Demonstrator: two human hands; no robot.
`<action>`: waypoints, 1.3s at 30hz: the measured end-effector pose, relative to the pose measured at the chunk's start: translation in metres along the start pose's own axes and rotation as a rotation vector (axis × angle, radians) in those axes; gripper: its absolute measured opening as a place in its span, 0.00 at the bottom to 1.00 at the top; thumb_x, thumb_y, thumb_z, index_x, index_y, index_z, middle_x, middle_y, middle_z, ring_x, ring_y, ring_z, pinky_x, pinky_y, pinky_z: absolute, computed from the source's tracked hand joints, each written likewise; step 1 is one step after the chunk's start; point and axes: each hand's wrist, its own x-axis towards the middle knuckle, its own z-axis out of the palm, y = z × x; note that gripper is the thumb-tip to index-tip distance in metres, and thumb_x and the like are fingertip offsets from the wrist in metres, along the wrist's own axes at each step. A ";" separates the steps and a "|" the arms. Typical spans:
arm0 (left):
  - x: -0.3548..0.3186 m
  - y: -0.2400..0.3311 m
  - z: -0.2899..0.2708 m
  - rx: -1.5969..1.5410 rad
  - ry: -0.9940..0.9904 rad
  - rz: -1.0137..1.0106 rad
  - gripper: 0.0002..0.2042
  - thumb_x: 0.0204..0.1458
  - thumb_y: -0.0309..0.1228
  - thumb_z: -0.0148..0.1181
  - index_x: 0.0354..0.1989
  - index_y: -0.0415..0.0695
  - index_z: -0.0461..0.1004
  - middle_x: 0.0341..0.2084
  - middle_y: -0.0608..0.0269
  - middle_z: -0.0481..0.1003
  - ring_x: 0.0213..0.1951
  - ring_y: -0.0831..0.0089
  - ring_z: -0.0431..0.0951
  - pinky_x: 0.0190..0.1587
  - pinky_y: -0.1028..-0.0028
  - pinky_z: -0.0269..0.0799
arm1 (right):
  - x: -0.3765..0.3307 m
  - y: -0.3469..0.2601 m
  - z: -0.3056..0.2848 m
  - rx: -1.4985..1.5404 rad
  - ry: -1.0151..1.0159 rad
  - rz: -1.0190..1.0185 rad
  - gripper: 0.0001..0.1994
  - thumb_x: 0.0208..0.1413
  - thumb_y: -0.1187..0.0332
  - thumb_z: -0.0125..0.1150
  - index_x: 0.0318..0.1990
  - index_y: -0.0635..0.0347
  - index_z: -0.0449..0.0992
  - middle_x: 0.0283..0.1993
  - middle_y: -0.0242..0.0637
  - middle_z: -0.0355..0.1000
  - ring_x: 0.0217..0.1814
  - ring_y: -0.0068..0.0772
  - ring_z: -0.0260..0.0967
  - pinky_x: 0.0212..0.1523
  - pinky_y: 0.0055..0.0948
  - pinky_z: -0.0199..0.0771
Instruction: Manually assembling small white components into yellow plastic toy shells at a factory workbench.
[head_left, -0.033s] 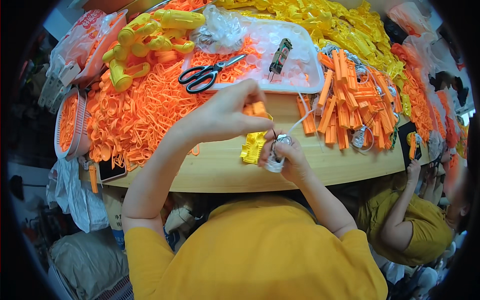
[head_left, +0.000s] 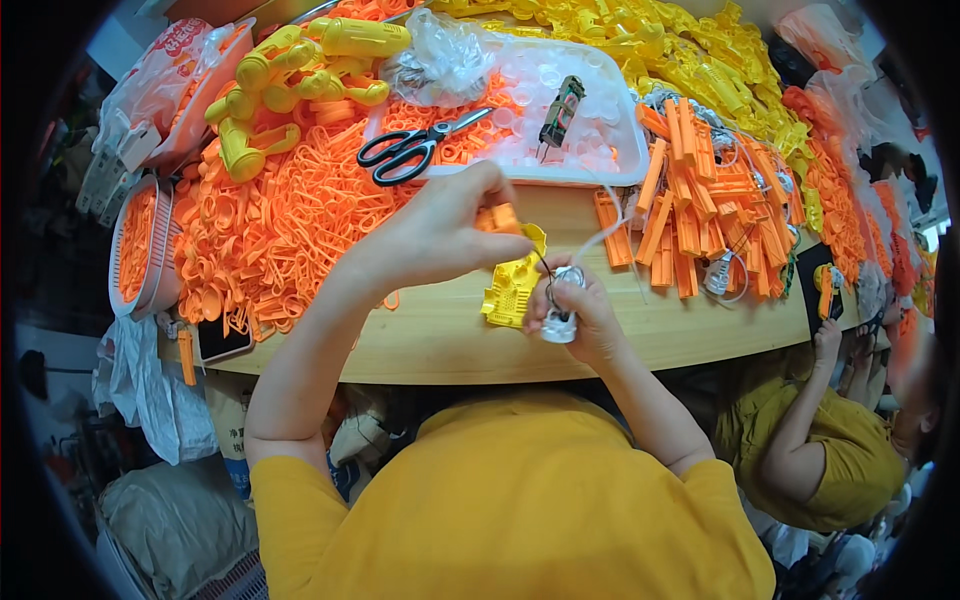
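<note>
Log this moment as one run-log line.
left hand: grips yellow plastic part | right hand: holds small clear piece | scissors: on white tray

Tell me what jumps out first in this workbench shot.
The heaps of orange plastic loops across the left of the wooden table grab the eye. At centre, the left hand and right hand work a yellow plastic part. Black-handled scissors lie behind them.

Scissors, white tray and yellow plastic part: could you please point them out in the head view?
scissors [head_left: 405,150], head view, black handles.
white tray [head_left: 632,150], head view, right rim.
yellow plastic part [head_left: 510,285], head view, flat body.
</note>
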 end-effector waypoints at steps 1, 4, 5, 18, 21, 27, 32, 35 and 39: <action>-0.004 -0.008 0.001 0.117 0.037 0.011 0.13 0.51 0.31 0.68 0.39 0.38 0.71 0.29 0.66 0.73 0.32 0.82 0.73 0.33 0.78 0.69 | -0.001 0.000 -0.003 0.012 0.066 -0.006 0.15 0.59 0.62 0.61 0.47 0.57 0.67 0.25 0.39 0.70 0.25 0.34 0.72 0.30 0.36 0.77; -0.020 -0.044 0.022 0.260 -0.018 0.007 0.13 0.56 0.37 0.62 0.36 0.38 0.73 0.26 0.66 0.74 0.29 0.81 0.73 0.30 0.78 0.69 | 0.000 -0.005 -0.008 -0.062 0.184 -0.012 0.12 0.60 0.63 0.59 0.45 0.57 0.66 0.25 0.39 0.70 0.24 0.33 0.72 0.29 0.33 0.77; -0.025 -0.046 0.030 0.257 -0.019 0.003 0.13 0.56 0.37 0.62 0.36 0.38 0.73 0.26 0.66 0.74 0.29 0.81 0.73 0.30 0.78 0.69 | 0.001 -0.006 -0.009 -0.054 0.223 -0.027 0.10 0.61 0.63 0.58 0.44 0.56 0.66 0.25 0.38 0.70 0.24 0.32 0.72 0.28 0.31 0.77; -0.044 -0.075 0.097 -0.785 -0.127 -0.309 0.11 0.60 0.33 0.46 0.33 0.40 0.72 0.22 0.64 0.72 0.18 0.79 0.69 0.21 0.79 0.66 | 0.000 -0.003 -0.016 -0.081 0.269 0.041 0.09 0.61 0.64 0.59 0.43 0.56 0.68 0.34 0.36 0.71 0.31 0.30 0.75 0.29 0.31 0.81; -0.046 -0.064 0.095 -0.872 -0.200 -0.292 0.09 0.59 0.33 0.48 0.33 0.41 0.71 0.21 0.65 0.71 0.18 0.79 0.69 0.21 0.79 0.66 | -0.001 -0.005 -0.014 -0.081 0.302 0.051 0.09 0.61 0.64 0.59 0.42 0.56 0.68 0.34 0.35 0.70 0.31 0.28 0.75 0.30 0.31 0.81; -0.043 -0.068 0.097 -0.788 -0.061 -0.275 0.06 0.58 0.31 0.54 0.32 0.41 0.71 0.19 0.66 0.71 0.18 0.80 0.69 0.22 0.79 0.66 | -0.006 -0.002 -0.021 -0.096 0.205 0.121 0.09 0.62 0.64 0.58 0.42 0.57 0.68 0.35 0.36 0.72 0.32 0.26 0.74 0.31 0.29 0.81; -0.037 -0.069 0.110 -0.730 0.088 -0.321 0.04 0.56 0.26 0.58 0.33 0.39 0.73 0.20 0.66 0.73 0.20 0.80 0.72 0.22 0.79 0.67 | -0.007 0.002 -0.012 -0.085 0.238 0.076 0.07 0.63 0.66 0.57 0.43 0.57 0.68 0.38 0.36 0.73 0.37 0.25 0.74 0.34 0.27 0.80; -0.035 -0.072 0.120 -0.732 0.083 -0.314 0.06 0.55 0.30 0.62 0.34 0.39 0.75 0.21 0.68 0.74 0.20 0.82 0.72 0.22 0.79 0.67 | -0.010 0.008 -0.015 -0.129 0.223 0.016 0.07 0.63 0.68 0.57 0.44 0.56 0.68 0.40 0.36 0.73 0.42 0.25 0.74 0.40 0.26 0.77; -0.031 -0.059 0.115 -0.698 0.062 -0.398 0.07 0.55 0.30 0.65 0.33 0.39 0.76 0.22 0.68 0.75 0.22 0.83 0.73 0.24 0.80 0.68 | -0.012 0.008 -0.010 -0.251 0.204 -0.064 0.07 0.63 0.69 0.57 0.45 0.56 0.68 0.45 0.35 0.73 0.46 0.24 0.72 0.47 0.26 0.73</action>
